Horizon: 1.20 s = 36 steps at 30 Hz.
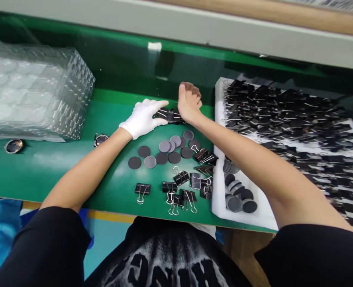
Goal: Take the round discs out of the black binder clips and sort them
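My left hand (145, 117), in a white glove, reaches round the left end of a row of black binder clips (170, 116) at the back of the green table, thumb and fingers apart around it. At the row's right end is my bare right hand (190, 101), its wrist bent and its fingers curled upward; whether anything is inside them is hidden. Nearer me lie several dark and grey round discs (174, 157). Below those, more loose black binder clips (181, 176) with silver handles are scattered, one apart on the left (142, 189).
A white foam tray (218, 195) on the right holds many binder clips and several discs, beneath my right forearm. Stacked clear plastic trays (75, 87) stand at the left. Two small round metal parts (14, 146) lie near them. A green wall (122, 67) rises behind.
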Each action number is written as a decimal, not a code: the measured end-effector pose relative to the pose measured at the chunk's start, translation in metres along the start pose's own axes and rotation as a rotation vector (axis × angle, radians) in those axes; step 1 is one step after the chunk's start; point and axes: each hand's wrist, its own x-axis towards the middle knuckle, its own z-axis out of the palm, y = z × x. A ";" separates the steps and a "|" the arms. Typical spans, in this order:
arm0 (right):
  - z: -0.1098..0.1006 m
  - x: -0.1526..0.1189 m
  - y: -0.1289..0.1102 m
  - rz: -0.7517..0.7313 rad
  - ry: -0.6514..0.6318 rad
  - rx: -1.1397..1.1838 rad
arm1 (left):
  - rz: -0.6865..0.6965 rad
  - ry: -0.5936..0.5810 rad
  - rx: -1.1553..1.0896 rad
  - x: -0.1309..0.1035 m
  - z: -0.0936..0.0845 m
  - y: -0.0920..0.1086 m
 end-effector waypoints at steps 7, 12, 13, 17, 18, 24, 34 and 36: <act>-0.072 -0.030 -0.013 -0.404 -0.424 0.209 | -0.137 0.106 -0.382 -0.012 -0.017 0.018; -0.095 -0.059 -0.003 -0.394 -0.507 0.159 | -0.188 0.062 -0.425 -0.022 -0.021 0.046; -0.096 -0.063 0.000 -0.377 -0.515 0.170 | -0.176 0.053 -0.399 -0.025 -0.021 0.051; -0.126 -0.083 0.007 -0.417 -0.467 0.122 | 0.000 -0.035 -0.437 -0.033 -0.015 0.057; -0.142 -0.090 0.008 -0.432 -0.419 0.081 | 0.046 -0.046 -0.484 -0.033 -0.013 0.055; -0.265 -0.135 0.043 -0.467 -0.143 -0.163 | -0.039 0.033 -0.659 -0.024 0.003 0.036; -0.284 -0.202 0.178 -0.379 0.055 -0.405 | -0.064 0.000 -0.654 -0.020 0.006 0.035; -0.279 -0.205 0.191 -0.383 0.081 -0.478 | -0.048 -0.004 -0.658 -0.021 0.006 0.034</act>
